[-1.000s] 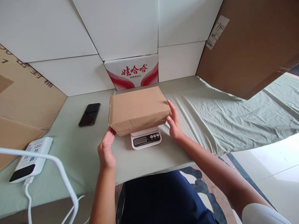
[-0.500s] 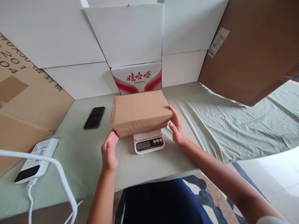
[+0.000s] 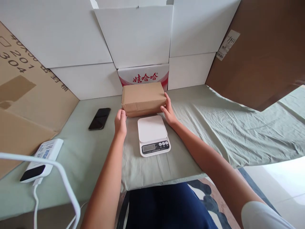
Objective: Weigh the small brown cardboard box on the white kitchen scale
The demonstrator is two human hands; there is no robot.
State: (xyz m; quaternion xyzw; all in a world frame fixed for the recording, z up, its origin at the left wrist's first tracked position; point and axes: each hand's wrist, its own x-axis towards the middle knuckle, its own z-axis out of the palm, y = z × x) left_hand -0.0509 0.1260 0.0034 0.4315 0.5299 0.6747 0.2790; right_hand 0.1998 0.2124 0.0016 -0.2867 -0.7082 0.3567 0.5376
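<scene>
A closed brown cardboard box (image 3: 143,97) sits behind a small white kitchen scale (image 3: 153,135), close to the back wall of white boards. My left hand (image 3: 120,121) presses against the box's lower left corner. Its right end is gripped by my right hand (image 3: 168,111), fingers against the side. The scale's top plate is bare and its display and buttons face me. Whether the box rests on the green cloth or is held just above it I cannot tell.
A black phone (image 3: 99,118) lies left of the box. A white power bank (image 3: 41,160) with a white cable (image 3: 56,171) sits at the near left. A red-and-white printed carton (image 3: 145,76) stands behind the box. Brown cardboard sheets (image 3: 259,51) lean at both sides.
The box was over the scale, held between both hands. Both hands have carried it away from me to the back of the table, leaving the scale's plate uncovered.
</scene>
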